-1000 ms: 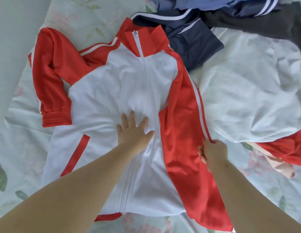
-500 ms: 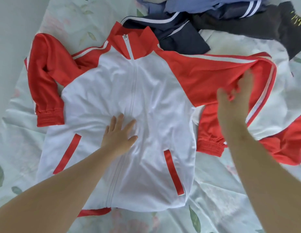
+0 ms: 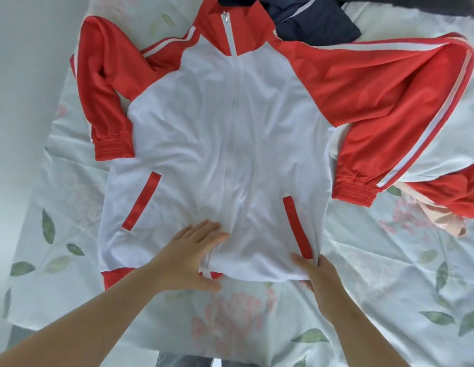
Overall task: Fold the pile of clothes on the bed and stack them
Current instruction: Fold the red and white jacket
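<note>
A white zip jacket with red sleeves and collar (image 3: 230, 123) lies front up on the bed (image 3: 389, 274), both sleeves bent outward and down. My left hand (image 3: 188, 258) lies flat with straight fingers on the lower hem by the zip, thumb off the hem edge. My right hand (image 3: 318, 276) is at the hem's right corner, thumb on top of the white cloth and fingers tucked under it, pinching the hem.
A navy garment with white stripes (image 3: 310, 22) lies beyond the collar at the top. More red, white and pink clothes (image 3: 453, 197) are heaped at the right, partly under the right sleeve. The bed's left edge (image 3: 26, 207) runs down the left side.
My right hand let go of the red right sleeve, which now lies spread out, and came down to the hem's right corner. My left hand slid from the jacket's middle down to the hem.
</note>
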`<state>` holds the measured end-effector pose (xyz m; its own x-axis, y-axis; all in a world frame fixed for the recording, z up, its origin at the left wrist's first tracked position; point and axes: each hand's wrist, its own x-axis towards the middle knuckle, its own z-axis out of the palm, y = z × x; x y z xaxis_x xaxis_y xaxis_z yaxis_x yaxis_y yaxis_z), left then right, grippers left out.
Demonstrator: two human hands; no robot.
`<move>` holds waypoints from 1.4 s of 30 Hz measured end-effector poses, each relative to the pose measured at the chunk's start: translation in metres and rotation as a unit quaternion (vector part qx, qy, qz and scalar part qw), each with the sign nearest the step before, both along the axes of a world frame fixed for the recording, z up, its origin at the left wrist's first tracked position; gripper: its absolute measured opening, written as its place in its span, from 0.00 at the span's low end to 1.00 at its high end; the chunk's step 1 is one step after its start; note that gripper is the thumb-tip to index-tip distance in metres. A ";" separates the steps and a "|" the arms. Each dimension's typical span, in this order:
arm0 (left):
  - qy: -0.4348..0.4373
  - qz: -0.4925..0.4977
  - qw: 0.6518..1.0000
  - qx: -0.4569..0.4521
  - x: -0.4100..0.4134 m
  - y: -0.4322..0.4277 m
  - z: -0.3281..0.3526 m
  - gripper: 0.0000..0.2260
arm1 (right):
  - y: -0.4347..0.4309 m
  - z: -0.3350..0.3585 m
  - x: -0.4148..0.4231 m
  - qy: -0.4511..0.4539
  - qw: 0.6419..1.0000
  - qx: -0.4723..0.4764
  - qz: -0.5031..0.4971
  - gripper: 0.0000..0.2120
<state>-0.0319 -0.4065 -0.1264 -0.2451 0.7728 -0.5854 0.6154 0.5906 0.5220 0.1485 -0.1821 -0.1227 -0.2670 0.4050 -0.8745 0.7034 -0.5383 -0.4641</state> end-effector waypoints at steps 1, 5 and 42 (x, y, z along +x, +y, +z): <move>0.030 -0.012 0.999 0.001 0.003 -0.008 -0.001 0.41 | 0.000 0.003 0.004 0.033 0.998 -0.042 -0.022 0.12; 0.094 0.059 0.994 0.008 0.005 -0.012 0.003 0.28 | -0.002 0.025 -0.001 0.127 0.977 -0.126 -0.115 0.19; 0.086 -0.018 0.994 -0.068 0.004 -0.023 0.037 0.35 | -0.004 0.042 -0.028 -0.022 0.981 0.189 -0.029 0.11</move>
